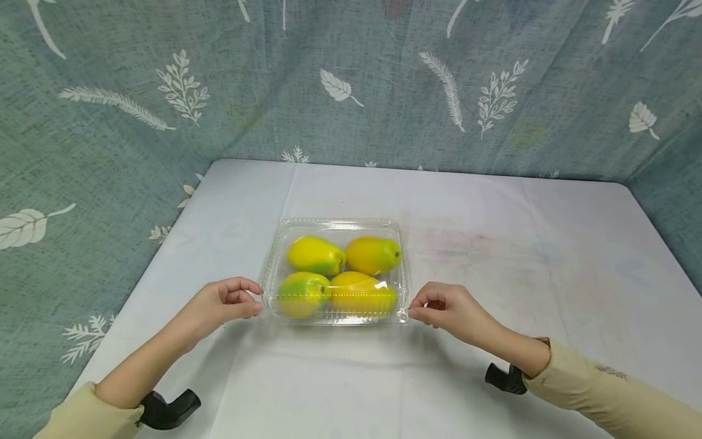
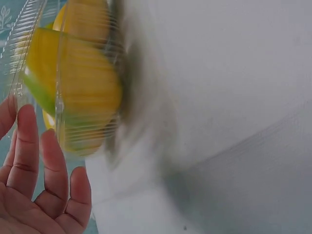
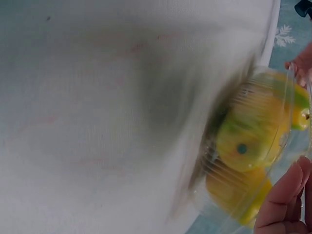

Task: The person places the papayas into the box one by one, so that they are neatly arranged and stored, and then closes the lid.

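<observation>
Clear box (image 1: pixel 336 227) sits mid-surface (image 1: pixel 493 256), lid down, four yellow-green fruits (image 1: pixel 315 255) inside in two rows. White cloth over the surface; leaf-print curtain (image 1: pixel 109 152) behind and to both sides.

Left hand (image 1: pixel 222 303) at the box's near-left corner: thumb and curled fingers meet at the rim in a pinch. The left wrist view shows fingers (image 2: pixel 29 151) extended beside the lid edge, so how firm the pinch is cannot be told. Right hand (image 1: pixel 446 308) at the near-right corner, fingertips pinching the rim tab. The right wrist view is blurred and shows only a fingertip (image 3: pixel 287 200) by the box wall.

Step in hand, as judged: working the front edge of the lid with both hands, one at each corner.

Doing it well:
- Keep the pinches on the rim flange only, not the thin wall, which would likely buckle.
- Work both corners evenly; a one-sided pull could twist the box and skid it on the cloth.
- Keep the base flat on the surface; the fruits are round and would probably roll and shift the load if it tips.
- Move slowly. Snap seams tend to let go suddenly.
</observation>
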{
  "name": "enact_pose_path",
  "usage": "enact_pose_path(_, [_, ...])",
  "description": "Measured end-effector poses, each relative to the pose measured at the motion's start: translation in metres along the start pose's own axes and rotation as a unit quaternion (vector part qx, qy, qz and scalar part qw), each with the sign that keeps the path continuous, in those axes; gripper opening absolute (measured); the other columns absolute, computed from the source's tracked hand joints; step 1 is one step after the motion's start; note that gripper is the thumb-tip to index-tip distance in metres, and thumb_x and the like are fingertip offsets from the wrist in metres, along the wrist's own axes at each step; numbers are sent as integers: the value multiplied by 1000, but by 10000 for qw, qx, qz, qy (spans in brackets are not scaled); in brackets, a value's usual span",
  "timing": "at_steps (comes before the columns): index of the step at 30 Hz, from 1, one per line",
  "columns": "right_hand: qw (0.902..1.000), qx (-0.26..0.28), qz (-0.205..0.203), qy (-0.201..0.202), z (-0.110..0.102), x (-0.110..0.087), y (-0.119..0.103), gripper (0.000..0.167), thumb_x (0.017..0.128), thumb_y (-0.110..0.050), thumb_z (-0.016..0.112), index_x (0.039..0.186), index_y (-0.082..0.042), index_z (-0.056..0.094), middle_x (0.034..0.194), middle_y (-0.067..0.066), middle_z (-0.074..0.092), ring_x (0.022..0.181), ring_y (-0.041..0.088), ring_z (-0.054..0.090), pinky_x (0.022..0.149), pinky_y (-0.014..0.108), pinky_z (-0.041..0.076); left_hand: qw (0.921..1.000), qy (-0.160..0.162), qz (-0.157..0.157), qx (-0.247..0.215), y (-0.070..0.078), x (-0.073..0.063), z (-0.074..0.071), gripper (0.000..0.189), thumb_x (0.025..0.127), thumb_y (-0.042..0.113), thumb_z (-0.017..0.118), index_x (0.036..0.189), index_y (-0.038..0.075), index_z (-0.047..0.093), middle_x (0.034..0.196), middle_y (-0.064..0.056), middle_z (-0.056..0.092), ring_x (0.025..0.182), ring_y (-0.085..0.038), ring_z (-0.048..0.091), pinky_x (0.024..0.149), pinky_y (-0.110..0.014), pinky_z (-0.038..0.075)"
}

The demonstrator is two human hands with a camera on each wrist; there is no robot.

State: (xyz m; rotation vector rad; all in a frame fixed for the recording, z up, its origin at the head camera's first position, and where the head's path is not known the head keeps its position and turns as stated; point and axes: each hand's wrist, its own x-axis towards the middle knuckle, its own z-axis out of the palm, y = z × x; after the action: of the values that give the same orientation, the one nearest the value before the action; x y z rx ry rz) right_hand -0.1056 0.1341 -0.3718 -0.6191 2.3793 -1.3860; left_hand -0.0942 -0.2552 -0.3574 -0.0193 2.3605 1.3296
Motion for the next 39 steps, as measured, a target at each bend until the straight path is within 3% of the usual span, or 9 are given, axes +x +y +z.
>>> enact_pose_path(5, [9963, 398, 766, 40, 3, 2, 2, 20, 80, -19, 70, 82, 0, 68, 71, 7, 61, 59, 11, 50, 57, 27, 47, 9994, 148, -31, -298, -8, 1, 6, 44, 84, 26, 66, 114, -3, 52, 78, 1, 64, 78, -20, 59, 78, -28, 47])
enact_pose_path(11, [9808, 1048, 1640, 81, 7, 5, 6, 22, 79, -21, 71, 80, 1, 65, 67, 5, 59, 59, 15, 53, 62, 32, 48, 9975, 207, 81, -664, -13, 1, 12, 40, 84, 21, 66, 112, -3, 50, 76, 7, 61, 73, -13, 58, 73, -28, 49])
enact_pose_path(18, [9667, 1740, 1874, 34, 14, 8, 13, 23, 79, -19, 70, 74, -6, 53, 59, 1, 54, 55, 14, 51, 60, 29, 47, 9940, 375, 234, -1004, -17, 0, 17, 35, 84, 14, 65, 110, -3, 48, 78, 7, 57, 71, -11, 56, 69, -26, 50])
enact_pose_path(22, [9584, 1968, 2065, -79, 16, 9, 17, 29, 80, -22, 70, 81, -6, 46, 60, 0, 50, 55, 15, 50, 59, 28, 46, 9949, 487, -236, -850, -16, 1, 21, 41, 86, 21, 61, 115, -2, 43, 87, 1, 53, 73, -12, 53, 67, -26, 47])
enact_pose_path(25, [9529, 2114, 2158, -271, 16, 9, 19, 31, 82, -24, 67, 92, -3, 46, 71, 3, 58, 57, 15, 53, 60, 28, 47, 9949, 150, -662, -752, -17, 3, 23, 43, 89, 29, 52, 117, -3, 46, 91, -2, 59, 74, -13, 55, 66, -27, 47])
enact_pose_path(27, [9484, 2279, 2150, -476, 16, 9, 20, 31, 85, -25, 63, 96, 0, 49, 78, 6, 63, 58, 14, 55, 60, 27, 49, 9935, -214, -761, -816, -18, 4, 25, 43, 91, 32, 46, 113, -5, 52, 89, -2, 64, 73, -14, 58, 66, -28, 48])
enact_pose_path(32, [9265, 3004, 1983, -1098, 17, 10, 25, 29, 91, -21, 51, 103, 6, 50, 92, 12, 69, 64, 12, 63, 62, 25, 52, 9891, -910, -409, -1081, -20, 4, 26, 45, 94, 30, 37, 108, -9, 55, 82, -1, 67, 71, -14, 63, 71, -30, 52])
enact_pose_path(36, [9082, 3479, 1907, -1334, 19, 11, 27, 32, 92, -16, 46, 110, 10, 45, 98, 14, 68, 72, 13, 67, 68, 27, 54, 9877, -1075, -176, -1120, -23, 3, 26, 43, 96, 28, 34, 107, -10, 53, 84, -2, 68, 75, -15, 63, 74, -31, 52])
enact_pose_path(39, [9028, 3626, 1856, -1379, 20, 11, 27, 33, 92, -13, 45, 113, 12, 43, 100, 15, 68, 76, 14, 68, 71, 27, 54, 9869, -1137, -160, -1134, -24, 3, 26, 43, 97, 28, 35, 108, -10, 52, 88, -2, 69, 78, -16, 64, 75, -31, 51])
